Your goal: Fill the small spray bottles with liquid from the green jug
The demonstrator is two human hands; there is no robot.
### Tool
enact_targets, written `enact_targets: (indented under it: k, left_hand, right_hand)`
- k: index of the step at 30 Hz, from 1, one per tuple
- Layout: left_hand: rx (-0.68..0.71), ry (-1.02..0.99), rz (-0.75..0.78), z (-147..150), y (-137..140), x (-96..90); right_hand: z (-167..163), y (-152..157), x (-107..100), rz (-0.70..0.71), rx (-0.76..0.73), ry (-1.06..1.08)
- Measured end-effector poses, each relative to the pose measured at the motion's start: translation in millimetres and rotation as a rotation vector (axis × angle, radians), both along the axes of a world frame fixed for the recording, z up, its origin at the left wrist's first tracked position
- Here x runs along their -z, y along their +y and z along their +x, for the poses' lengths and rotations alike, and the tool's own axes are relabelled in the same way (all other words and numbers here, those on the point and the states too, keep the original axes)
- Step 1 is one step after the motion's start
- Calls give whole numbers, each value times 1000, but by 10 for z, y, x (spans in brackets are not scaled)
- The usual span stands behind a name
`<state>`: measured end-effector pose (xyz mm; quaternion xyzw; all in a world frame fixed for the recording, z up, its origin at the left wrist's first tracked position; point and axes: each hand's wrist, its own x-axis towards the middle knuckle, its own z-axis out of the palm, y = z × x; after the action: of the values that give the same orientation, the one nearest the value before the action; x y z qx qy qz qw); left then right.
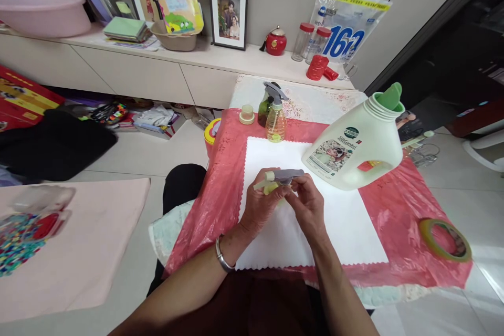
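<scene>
Close in front of me, above the white sheet (334,231), both hands are on a spray bottle with a grey trigger head (289,174) and pale nozzle. My left hand (260,205) is closed around its yellowish body, most of which the fingers hide. At the base of the head, the fingertips of my right hand (309,205) pinch together. A large pale green jug (338,152), uncapped with a green spout, stands to the right. Beyond the hands are a clear spray bottle of yellowish liquid (276,127), a dark green bottle (263,109) partly behind it, and a pale cap (247,114).
Red plastic film (212,189) covers the table, with a tape roll (445,240) near its right edge. A long cabinet (145,71) behind carries frames, jars and a pink basin (43,13). At left, a pink surface (94,252) holds small coloured pieces.
</scene>
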<state>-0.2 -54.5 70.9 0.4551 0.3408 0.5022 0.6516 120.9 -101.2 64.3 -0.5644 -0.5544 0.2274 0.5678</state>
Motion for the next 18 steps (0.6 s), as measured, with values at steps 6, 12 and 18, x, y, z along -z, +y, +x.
enact_targets:
  k: [6,12,18]
  left_hand:
    - [-9,33,140,4,22,118]
    - [17,128,261,-28,28,107]
    - [17,74,247,-18,13,89]
  right_hand:
    - [85,29,-97,-93,-76,31]
    - [95,97,-119,-70,-93,32]
    - [14,93,-50,-30,2,96]
